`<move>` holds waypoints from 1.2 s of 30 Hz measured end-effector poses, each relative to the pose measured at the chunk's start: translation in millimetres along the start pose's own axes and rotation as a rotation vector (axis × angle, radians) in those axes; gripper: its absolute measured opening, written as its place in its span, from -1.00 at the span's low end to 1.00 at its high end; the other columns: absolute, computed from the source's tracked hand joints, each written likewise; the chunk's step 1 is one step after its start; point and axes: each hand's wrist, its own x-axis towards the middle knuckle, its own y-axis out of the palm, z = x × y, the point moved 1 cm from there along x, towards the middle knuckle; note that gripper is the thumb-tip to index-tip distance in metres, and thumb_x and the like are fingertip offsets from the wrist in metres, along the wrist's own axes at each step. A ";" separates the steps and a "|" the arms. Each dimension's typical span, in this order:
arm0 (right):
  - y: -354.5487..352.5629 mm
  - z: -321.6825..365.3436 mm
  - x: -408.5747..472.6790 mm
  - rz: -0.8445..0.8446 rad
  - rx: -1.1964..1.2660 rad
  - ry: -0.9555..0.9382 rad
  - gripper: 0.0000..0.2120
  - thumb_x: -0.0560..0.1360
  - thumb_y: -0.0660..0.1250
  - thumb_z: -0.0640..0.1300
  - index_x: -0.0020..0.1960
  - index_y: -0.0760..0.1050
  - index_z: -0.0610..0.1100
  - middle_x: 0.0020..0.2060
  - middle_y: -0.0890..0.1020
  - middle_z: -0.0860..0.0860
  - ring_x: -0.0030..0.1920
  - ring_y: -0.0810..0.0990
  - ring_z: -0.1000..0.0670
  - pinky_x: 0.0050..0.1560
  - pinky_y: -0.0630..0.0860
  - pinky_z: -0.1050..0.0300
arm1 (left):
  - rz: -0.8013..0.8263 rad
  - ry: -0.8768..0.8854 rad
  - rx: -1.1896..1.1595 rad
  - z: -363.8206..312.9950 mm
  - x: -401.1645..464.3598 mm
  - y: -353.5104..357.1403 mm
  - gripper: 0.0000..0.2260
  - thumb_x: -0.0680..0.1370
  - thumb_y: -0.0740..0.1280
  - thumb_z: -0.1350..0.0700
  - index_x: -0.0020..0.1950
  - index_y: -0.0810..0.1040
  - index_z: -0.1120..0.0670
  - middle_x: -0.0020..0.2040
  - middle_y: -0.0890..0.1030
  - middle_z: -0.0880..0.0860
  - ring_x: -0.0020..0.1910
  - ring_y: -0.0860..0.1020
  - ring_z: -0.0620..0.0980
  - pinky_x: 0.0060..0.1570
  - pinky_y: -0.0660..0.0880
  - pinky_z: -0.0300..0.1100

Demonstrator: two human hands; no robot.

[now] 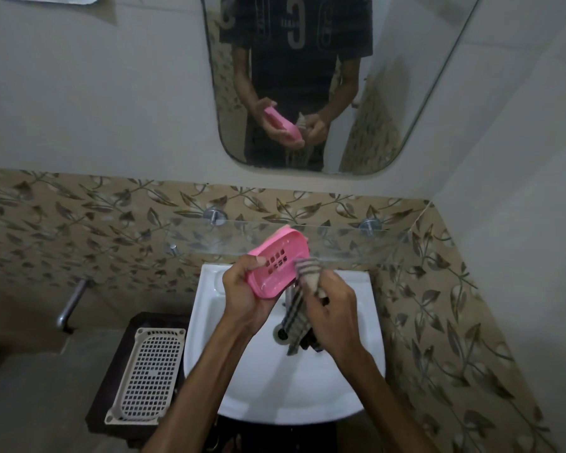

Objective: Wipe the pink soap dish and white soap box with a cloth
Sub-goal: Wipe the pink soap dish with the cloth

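- Right now the left hand (242, 291) grips the pink soap dish (276, 261) by its near end, thumb over the rim, tilting it above the white sink (366, 322).
- Just beside that grip, the right hand (332, 310) pinches a striped cloth (307, 276) bunched against the dish's right edge; the loose tail hangs below the fingers.
- Likely slip: a hard push from the cloth side could lever the dish out of the one-ended hold and drop it into the basin.
- The dangling tail may drag into the drain (280, 335).
- The white soap box (147, 367) lies well left of both hands, apparently untouched and easy to forget.
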 end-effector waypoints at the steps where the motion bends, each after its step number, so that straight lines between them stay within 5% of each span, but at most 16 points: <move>1: -1.0 -1.3 0.7 -0.019 -0.001 0.039 -0.91 0.62 0.31 -0.19 -0.03 0.58 -0.14 -0.19 0.60 -0.01 -0.21 0.55 0.06 -0.21 0.51 0.14 | -0.014 0.001 0.000 2.0 0.1 -0.7 -0.67 0.28 0.34 0.18 -0.03 0.77 0.15 -0.03 0.70 0.22 -0.02 0.63 0.19 0.11 0.53 0.11; 4: 2.5 3.2 -3.3 0.110 -0.040 -0.113 -0.91 0.58 0.27 -0.19 -0.05 0.51 -0.04 -0.19 0.52 0.11 -0.24 0.49 0.10 -0.27 0.45 0.17 | -0.005 -0.033 -0.054 5.8 -0.1 -4.0 -0.64 0.32 0.28 0.17 0.01 0.75 0.19 0.06 0.66 0.29 0.09 0.57 0.29 0.29 0.44 0.23; 8: -3.9 -4.5 4.2 0.013 -0.057 0.064 -0.88 0.63 0.26 -0.21 -0.07 0.52 -0.08 -0.23 0.52 0.05 -0.25 0.46 0.08 -0.26 0.43 0.14 | 0.000 -0.009 -0.018 7.8 -0.8 -2.9 -0.66 0.36 0.24 0.17 -0.03 0.77 0.15 -0.01 0.70 0.22 0.01 0.62 0.19 0.14 0.54 0.11; 11: -3.6 5.1 1.3 0.115 -0.085 -0.077 -0.86 0.57 0.23 -0.20 -0.11 0.43 0.01 -0.24 0.45 0.15 -0.27 0.40 0.15 -0.26 0.33 0.32 | 0.000 -0.019 -0.059 8.4 -2.0 -4.9 -0.62 0.35 0.25 0.18 0.07 0.73 0.20 0.07 0.65 0.29 0.05 0.61 0.25 0.22 0.50 0.18; 15: -9.1 -0.2 8.9 0.016 -0.093 0.070 -0.87 0.61 0.22 -0.14 -0.10 0.49 -0.08 -0.24 0.53 0.01 -0.25 0.48 0.02 -0.26 0.38 0.12 | 0.001 -0.010 -0.014 9.7 -1.9 -4.2 -0.67 0.35 0.26 0.19 -0.02 0.75 0.17 -0.01 0.69 0.23 -0.03 0.66 0.16 0.08 0.58 0.08; 24: -2.0 3.0 -2.0 0.135 -0.130 -0.069 -0.86 0.55 0.24 -0.21 -0.05 0.58 -0.18 -0.18 0.59 0.00 -0.22 0.52 0.00 -0.22 0.50 0.09 | -0.034 0.001 -0.009 10.0 -4.7 -10.8 -0.70 0.38 0.25 0.17 -0.08 0.76 0.13 -0.06 0.70 0.19 -0.10 0.67 0.11 -0.06 0.64 -0.02; 26: -3.0 1.5 -3.8 0.079 -0.126 -0.058 -0.87 0.52 0.24 -0.24 -0.06 0.57 -0.16 -0.20 0.55 0.06 -0.24 0.46 0.07 -0.24 0.44 0.21 | -0.041 -0.014 -0.007 9.7 -5.0 -10.1 -0.68 0.37 0.26 0.16 -0.01 0.74 0.17 -0.02 0.68 0.22 -0.05 0.65 0.16 0.01 0.59 0.04; 28: -4.9 -2.6 -2.8 -0.024 -0.087 0.050 -0.88 0.58 0.25 -0.21 -0.11 0.54 -0.16 -0.24 0.55 0.01 -0.27 0.48 0.02 -0.28 0.47 0.05 | -0.062 -0.015 -0.006 10.6 -6.7 -7.0 -0.62 0.30 0.33 0.18 0.09 0.67 0.21 0.03 0.66 0.25 0.02 0.61 0.20 0.09 0.53 0.09; 32: 0.9 2.2 -11.8 0.107 -0.132 -0.067 -0.91 0.54 0.28 -0.21 -0.11 0.48 -0.06 -0.24 0.48 0.09 -0.29 0.45 0.06 -0.30 0.41 0.12 | -0.056 -0.014 -0.019 8.8 -6.3 -7.4 -0.27 0.11 0.51 0.17 0.27 0.52 0.29 0.20 0.54 0.32 0.18 0.47 0.30 0.16 0.46 0.14; 36: -6.7 -4.7 -5.5 -0.001 -0.079 0.060 -0.81 0.58 0.22 -0.10 -0.19 0.47 -0.11 -0.31 0.49 0.05 -0.33 0.46 0.02 -0.33 0.41 0.07 | 0.062 -0.041 0.074 10.4 -4.8 -5.8 -0.26 0.28 0.26 0.22 0.51 0.43 0.23 0.35 0.50 0.39 0.26 0.46 0.29 0.32 0.37 0.11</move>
